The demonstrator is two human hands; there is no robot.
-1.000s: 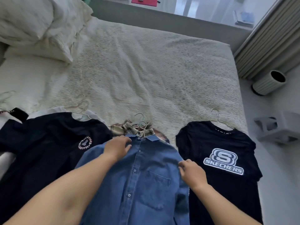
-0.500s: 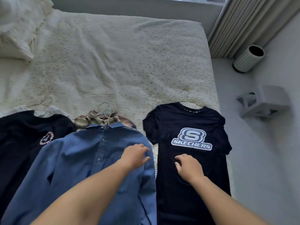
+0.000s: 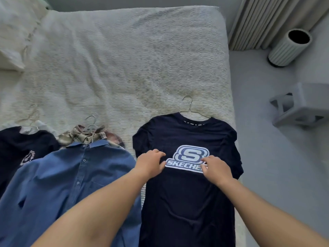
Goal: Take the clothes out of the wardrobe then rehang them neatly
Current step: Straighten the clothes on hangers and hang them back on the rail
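We had both hands down on the navy logo T-shirt [image 3: 187,193], which lay flat on the bed [image 3: 124,59] at about five o'clock in the view, its collar toward twelve. Our left hand [image 3: 151,162] rested at the nine o'clock edge of the printed logo, fingers bent and touching the cloth; whether it pinched fabric or merely pressed, we could not tell. Our right hand [image 3: 214,168] covered the logo's three o'clock end, fingers likewise curled on the fabric, and there too the grip was unclear.

We judged the step to be taking up or smoothing this shirt for rehanging. To do it well we would have kept it on its wire hanger [image 3: 189,107], whose hook showed at twelve o'clock of the collar, lifted by the hook or shoulders rather than mid-chest, and let the body fall straight so no crease set.

Outward toward nine o'clock lay a blue denim shirt [image 3: 74,184], overlapping a plaid shirt [image 3: 85,136] beneath its collar, then a black T-shirt [image 3: 21,148] with a round print, and a sliver of white garment [image 3: 42,124] behind that.

By our count: five garments at least, two hands, and at least five hanger hooks, those at the left being faint. A pillow [image 3: 16,32] sat at ten o'clock; one ribbed cylinder [image 3: 290,47] and one grey stand [image 3: 302,106] stood on the floor at two and three o'clock.
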